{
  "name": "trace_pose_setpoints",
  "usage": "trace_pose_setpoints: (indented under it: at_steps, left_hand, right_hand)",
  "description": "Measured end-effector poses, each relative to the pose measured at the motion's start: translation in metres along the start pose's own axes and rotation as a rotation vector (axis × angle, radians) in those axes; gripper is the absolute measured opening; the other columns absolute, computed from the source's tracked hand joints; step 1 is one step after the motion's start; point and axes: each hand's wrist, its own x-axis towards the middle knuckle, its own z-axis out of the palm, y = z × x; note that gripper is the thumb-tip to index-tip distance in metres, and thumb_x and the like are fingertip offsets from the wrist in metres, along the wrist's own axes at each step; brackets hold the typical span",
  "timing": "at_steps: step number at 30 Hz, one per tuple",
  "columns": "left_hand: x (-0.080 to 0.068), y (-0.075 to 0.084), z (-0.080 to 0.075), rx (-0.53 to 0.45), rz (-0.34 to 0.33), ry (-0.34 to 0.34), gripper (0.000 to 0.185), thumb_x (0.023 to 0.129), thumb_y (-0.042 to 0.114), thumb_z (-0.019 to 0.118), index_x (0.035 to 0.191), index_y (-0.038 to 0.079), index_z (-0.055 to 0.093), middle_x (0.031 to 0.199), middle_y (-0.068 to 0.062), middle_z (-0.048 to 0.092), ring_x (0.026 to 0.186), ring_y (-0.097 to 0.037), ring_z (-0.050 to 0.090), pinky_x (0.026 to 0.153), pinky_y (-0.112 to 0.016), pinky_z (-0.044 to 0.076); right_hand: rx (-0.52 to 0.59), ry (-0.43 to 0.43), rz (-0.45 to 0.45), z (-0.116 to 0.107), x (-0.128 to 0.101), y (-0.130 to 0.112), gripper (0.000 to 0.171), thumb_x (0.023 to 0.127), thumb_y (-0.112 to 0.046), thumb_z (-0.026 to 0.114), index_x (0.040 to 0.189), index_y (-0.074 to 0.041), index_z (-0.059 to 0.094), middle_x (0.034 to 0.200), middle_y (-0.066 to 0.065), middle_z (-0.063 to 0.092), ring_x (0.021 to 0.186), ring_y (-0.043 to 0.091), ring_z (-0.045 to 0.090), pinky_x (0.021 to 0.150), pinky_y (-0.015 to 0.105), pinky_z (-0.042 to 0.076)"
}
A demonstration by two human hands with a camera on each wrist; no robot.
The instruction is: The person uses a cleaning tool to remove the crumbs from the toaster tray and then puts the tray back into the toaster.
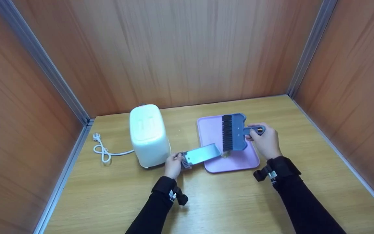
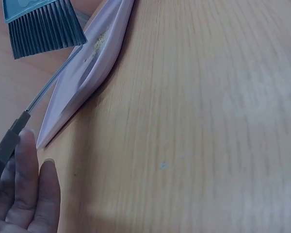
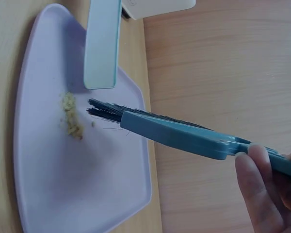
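Note:
My left hand (image 1: pixel 173 166) grips the dark ridged end of a flat, shiny crumb tray (image 1: pixel 204 153). The far end of that tray reaches over the left part of a lilac serving tray (image 1: pixel 210 130). On the right, my right hand (image 1: pixel 267 141) pinches the handle of a blue brush (image 1: pixel 239 131) with dark bristles. The brush hangs above the lilac tray, its bristles facing left. Below the bristles, a small heap of pale yellowish crumbs (image 3: pixel 72 116) lies on the lilac tray. In the right wrist view the bristle tips are apart from both the crumbs and the crumb tray.
A white, box-shaped appliance (image 1: pixel 149 136) stands left of the lilac tray, close to my left hand. Its white cord and plug (image 1: pixel 101 148) lie looped on the wooden table (image 1: pixel 115 195). Wood-grain panels (image 1: pixel 200 52) enclose the back and both sides.

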Motion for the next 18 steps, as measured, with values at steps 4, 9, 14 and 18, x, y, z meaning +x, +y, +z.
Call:
trace_pose_setpoints:
  at_steps: [4,9,14,18]
  left_hand:
    - [-0.002,0.001,0.001,-0.022,-0.010,-0.002,0.039,0.115,0.010,0.043,0.140,-0.018,0.055,0.123,-0.029,0.066,0.110,-0.033,0.066,0.099,-0.041,0.055]
    - [-0.002,0.001,0.004,-0.143,-0.053,-0.042,0.040,0.116,0.010,0.040,0.143,-0.017,0.051,0.123,-0.030,0.065,0.101,-0.029,0.069,0.086,-0.042,0.063]
    - [-0.002,0.000,0.006,-0.140,-0.055,-0.047,0.041,0.116,0.010,0.040,0.144,-0.018,0.049,0.124,-0.032,0.063,0.101,-0.030,0.070,0.084,-0.041,0.064]
    - [-0.003,0.001,0.006,-0.129,-0.044,-0.049,0.043,0.116,0.011,0.039,0.145,-0.019,0.047,0.125,-0.033,0.063,0.098,-0.029,0.071,0.084,-0.040,0.064]
  right_hand:
    - [0.054,0.023,-0.016,0.004,0.002,-0.007,0.027,0.104,0.003,0.057,0.128,0.009,0.068,0.112,0.028,0.075,0.078,0.006,0.075,0.077,0.022,0.063]
    - [0.093,0.033,-0.029,0.012,0.004,-0.015,0.025,0.105,0.001,0.058,0.127,0.009,0.068,0.113,0.027,0.075,0.080,0.007,0.075,0.079,0.022,0.063]
    - [0.083,0.059,-0.064,0.021,0.005,-0.014,0.023,0.104,0.002,0.060,0.124,0.008,0.070,0.108,0.026,0.076,0.082,0.018,0.078,0.077,0.023,0.063]
    - [0.082,0.067,-0.092,0.025,0.005,-0.011,0.023,0.103,0.004,0.060,0.123,0.009,0.071,0.108,0.027,0.075,0.082,0.019,0.078,0.077,0.026,0.064]
